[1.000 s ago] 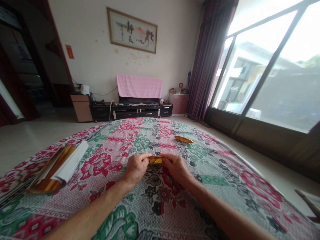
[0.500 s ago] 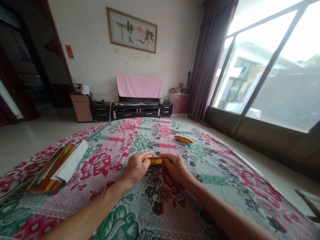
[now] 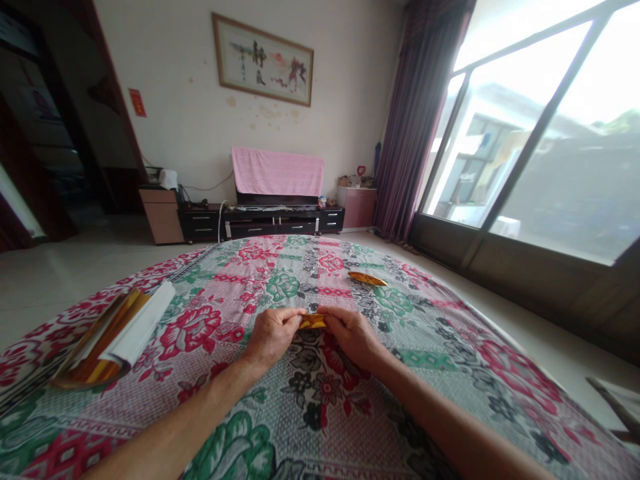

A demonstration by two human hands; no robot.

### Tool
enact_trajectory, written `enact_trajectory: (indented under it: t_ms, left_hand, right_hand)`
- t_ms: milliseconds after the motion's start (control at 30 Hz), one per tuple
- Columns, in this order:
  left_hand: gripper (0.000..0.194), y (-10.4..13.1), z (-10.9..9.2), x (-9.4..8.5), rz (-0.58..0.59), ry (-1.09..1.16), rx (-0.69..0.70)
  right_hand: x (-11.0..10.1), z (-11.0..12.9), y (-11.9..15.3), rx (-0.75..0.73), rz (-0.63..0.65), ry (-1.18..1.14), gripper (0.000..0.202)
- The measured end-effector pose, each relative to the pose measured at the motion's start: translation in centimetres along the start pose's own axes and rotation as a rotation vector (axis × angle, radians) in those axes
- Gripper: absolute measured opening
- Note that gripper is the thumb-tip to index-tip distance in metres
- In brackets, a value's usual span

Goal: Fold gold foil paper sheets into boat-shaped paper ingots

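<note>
Fingers (image 3: 291, 317) of the left hand (image 3: 270, 335) and right hand (image 3: 356, 337) are pinched closed on opposite ends of a folded gold piece (image 3: 313, 323), at the clock's centre above a flowered tablecloth (image 3: 215, 393). On the cloth, a boat-shaped gold piece (image 3: 367, 279) lies at two o'clock, and gold and white sheets (image 3: 117, 343) are stacked at nine. Near twelve, beyond the table, a pink cloth (image 3: 277, 170) drapes above a black cabinet (image 3: 300, 227); its drawers are closed, contents hidden. A purple curtain (image 3: 417, 120) hangs at one, beside the window (image 3: 515, 127) at two.
</note>
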State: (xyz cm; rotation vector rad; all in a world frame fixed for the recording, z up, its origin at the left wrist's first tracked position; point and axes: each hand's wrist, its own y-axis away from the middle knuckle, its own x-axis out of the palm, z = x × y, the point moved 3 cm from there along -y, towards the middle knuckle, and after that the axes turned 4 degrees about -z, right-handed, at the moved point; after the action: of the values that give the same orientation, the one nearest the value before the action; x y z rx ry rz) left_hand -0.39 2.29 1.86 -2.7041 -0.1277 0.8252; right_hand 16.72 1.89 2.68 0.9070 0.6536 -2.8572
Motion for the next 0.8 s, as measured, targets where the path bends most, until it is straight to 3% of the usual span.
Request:
enact_trajectory:
  t_ms: [800]
  left_hand:
    - [0.029, -0.15, 0.40, 0.13, 0.000, 0.030, -0.008]
  right_hand:
    - [-0.08, 0.29, 0.05, 0.046, -0.027, 0.017, 0.032]
